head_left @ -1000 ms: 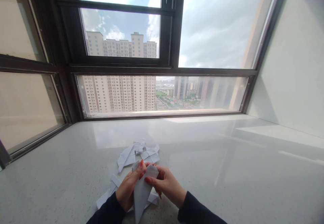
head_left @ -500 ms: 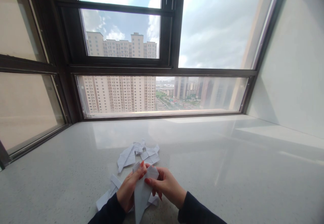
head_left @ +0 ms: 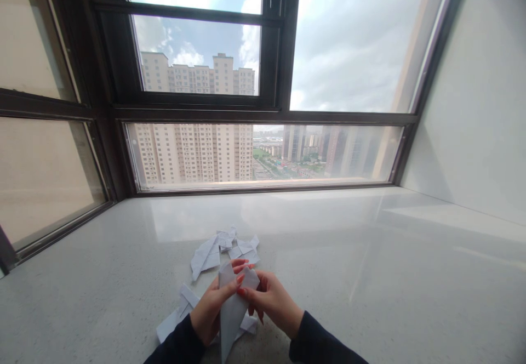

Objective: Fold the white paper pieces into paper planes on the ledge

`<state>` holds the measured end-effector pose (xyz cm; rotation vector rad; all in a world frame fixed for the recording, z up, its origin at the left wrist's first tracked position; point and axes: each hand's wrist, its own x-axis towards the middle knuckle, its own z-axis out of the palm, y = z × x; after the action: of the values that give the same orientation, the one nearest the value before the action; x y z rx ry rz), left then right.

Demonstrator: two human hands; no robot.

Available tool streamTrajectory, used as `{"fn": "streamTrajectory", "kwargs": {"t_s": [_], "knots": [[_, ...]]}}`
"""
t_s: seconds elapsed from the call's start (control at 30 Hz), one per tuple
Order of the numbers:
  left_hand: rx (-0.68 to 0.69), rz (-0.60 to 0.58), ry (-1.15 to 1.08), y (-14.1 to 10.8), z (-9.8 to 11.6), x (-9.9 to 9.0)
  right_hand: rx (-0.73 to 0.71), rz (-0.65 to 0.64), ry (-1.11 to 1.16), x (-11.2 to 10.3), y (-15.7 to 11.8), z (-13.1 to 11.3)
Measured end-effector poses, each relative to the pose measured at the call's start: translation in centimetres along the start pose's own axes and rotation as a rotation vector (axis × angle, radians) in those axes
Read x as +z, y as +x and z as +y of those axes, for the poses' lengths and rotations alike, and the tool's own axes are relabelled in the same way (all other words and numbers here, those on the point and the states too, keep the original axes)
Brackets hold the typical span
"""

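Note:
Between my hands is a folded sheet of white paper (head_left: 233, 316), its long narrow point hanging toward me and its wider folded end at the top. My left hand (head_left: 211, 303) is closed round the paper's left side, thumb pressed across its front and fingertips showing at the top edge. My right hand (head_left: 276, 301) pinches the right side near the upper corner, thumb in front and fingers behind. Both thumbs nearly meet at the upper middle. The fingers behind the paper are partly hidden.
Several folded white papers (head_left: 205, 257) lie on the pale speckled sill just beyond my hands. More folded paper (head_left: 169, 325) lies at the left, partly under my left arm. Dark-framed windows (head_left: 263, 188) bound the sill at the back, with a white wall (head_left: 472, 134) at the right.
My left thumb has moved down and right across the paper, and left fingertips now show at its top. The right hand has barely shifted and keeps its pinch.

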<state>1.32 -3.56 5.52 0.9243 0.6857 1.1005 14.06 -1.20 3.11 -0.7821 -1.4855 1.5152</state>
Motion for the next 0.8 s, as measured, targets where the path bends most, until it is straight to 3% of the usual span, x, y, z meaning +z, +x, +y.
{"fn": "streamTrajectory", "kwargs": {"t_s": [0.17, 0.43, 0.8], "knots": [[-0.03, -0.039, 0.043, 0.2, -0.3, -0.3, -0.016, 0.038, -0.017, -0.1, 0.0, -0.2], [-0.05, -0.039, 0.154, 0.7, -1.1, -0.9, -0.135, 0.31, -0.079, -1.2, 0.5, -0.6], [-0.127, -0.12, 0.273, 1.3, -2.0, -1.3, -0.122, 0.312, -0.109, -1.5, 0.4, -0.4]]}}
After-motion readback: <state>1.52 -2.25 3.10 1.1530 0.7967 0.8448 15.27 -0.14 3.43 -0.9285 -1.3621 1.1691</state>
